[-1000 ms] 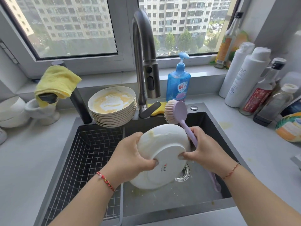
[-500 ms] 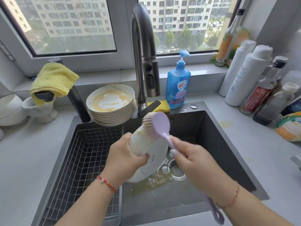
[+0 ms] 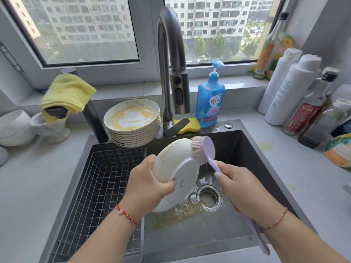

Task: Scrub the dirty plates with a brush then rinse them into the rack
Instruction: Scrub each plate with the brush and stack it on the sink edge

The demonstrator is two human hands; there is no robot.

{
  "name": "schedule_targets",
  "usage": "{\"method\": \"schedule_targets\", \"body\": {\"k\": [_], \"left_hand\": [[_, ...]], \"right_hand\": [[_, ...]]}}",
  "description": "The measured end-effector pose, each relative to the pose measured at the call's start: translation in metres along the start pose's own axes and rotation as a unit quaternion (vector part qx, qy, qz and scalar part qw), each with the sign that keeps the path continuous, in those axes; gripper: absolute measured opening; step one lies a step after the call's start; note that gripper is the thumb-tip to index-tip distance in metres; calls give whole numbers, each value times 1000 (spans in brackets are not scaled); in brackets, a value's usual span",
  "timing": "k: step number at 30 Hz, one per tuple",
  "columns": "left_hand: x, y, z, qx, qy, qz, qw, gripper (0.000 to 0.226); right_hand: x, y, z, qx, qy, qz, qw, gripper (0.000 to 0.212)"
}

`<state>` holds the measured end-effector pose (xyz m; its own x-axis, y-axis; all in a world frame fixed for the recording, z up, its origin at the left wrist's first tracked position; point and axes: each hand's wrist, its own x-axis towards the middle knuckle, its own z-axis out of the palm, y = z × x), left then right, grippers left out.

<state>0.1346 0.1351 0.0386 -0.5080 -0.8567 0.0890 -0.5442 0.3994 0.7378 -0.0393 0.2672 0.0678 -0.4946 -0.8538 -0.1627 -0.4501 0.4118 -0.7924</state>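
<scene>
My left hand grips a plate over the sink; my right hand holds the brush scrubbing it. The stack waits; the rack holds no plates.

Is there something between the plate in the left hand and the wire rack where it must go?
Nothing visible. The plate, gripped by the left hand, is just right of the rack, which looks empty, with open space between them.
</scene>
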Motion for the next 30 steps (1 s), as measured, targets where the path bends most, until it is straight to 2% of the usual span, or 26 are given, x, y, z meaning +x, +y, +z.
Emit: {"method": "schedule_targets", "body": {"k": [3,5,7,10,13,16,18,21,24,27,30], "left_hand": [[2,-1,7,-19,-8,-24,999,39],[2,4,13,-22,-8,-21,999,42],[2,5,14,-8,-2,-10,1000,41],[1,-2,5,-44,-5,-9,999,39],[1,-6,-2,-61,16,1,998,41],[4,-4,-6,-105,46,-6,993,42],[6,-4,-7,-144,64,-14,987,44],[6,-4,-6,-223,73,-29,972,51],[2,0,1,-321,65,-40,944,59],[-1,2,7,-368,50,-34,928,66],[-2,-1,5,-382,33,-50,922,70]], "right_hand": [[-16,-21,9,-68,-44,-84,993,47],[-28,-32,16,-144,-74,-102,981,52],[-30,-38,15,-174,-71,-102,977,51],[-11,-24,4,-89,-27,-53,994,47],[12,8,-4,-1,3,51,999,31],[14,31,8,146,-40,168,974,20],[11,35,21,256,-40,201,945,17],[17,43,39,324,7,217,921,41],[23,44,49,377,1,198,905,74],[24,45,52,422,-4,159,892,84],[23,47,43,382,27,140,913,90]]}}
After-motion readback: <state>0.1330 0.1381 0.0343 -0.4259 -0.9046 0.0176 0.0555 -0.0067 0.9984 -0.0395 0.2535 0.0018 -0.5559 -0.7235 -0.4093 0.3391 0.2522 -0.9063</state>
